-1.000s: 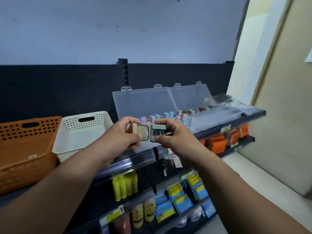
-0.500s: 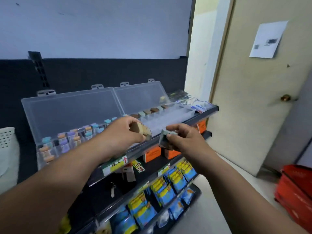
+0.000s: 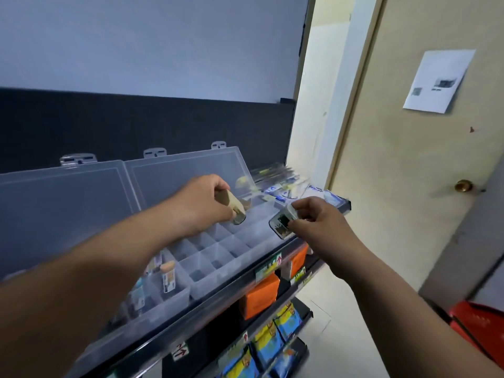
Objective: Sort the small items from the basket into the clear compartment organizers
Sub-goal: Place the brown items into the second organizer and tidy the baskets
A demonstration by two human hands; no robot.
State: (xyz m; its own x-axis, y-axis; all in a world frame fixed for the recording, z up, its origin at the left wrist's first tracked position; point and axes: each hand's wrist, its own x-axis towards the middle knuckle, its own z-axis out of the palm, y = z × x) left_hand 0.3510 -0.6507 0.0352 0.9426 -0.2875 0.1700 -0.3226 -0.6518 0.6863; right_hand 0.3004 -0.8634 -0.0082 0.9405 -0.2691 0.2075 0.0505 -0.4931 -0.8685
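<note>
Two clear compartment organizers stand side by side on the top shelf, lids raised. My left hand holds a small beige-capped bottle, tilted bottom-down over the grid of the right organizer. My right hand grips a small grey-green capped bottle above that organizer's front right corner. The left organizer holds several small capped bottles, partly hidden by my left forearm. The basket is out of view.
Loose packets lie at the shelf's right end. Below are orange boxes and blue-yellow packets on lower shelves. A beige door with a brass knob stands right. A red basket sits on the floor.
My view swung right, away from the baskets. Both hands carried their bottles to the right organizer; the left hand tipped its bottle down toward the compartments.
</note>
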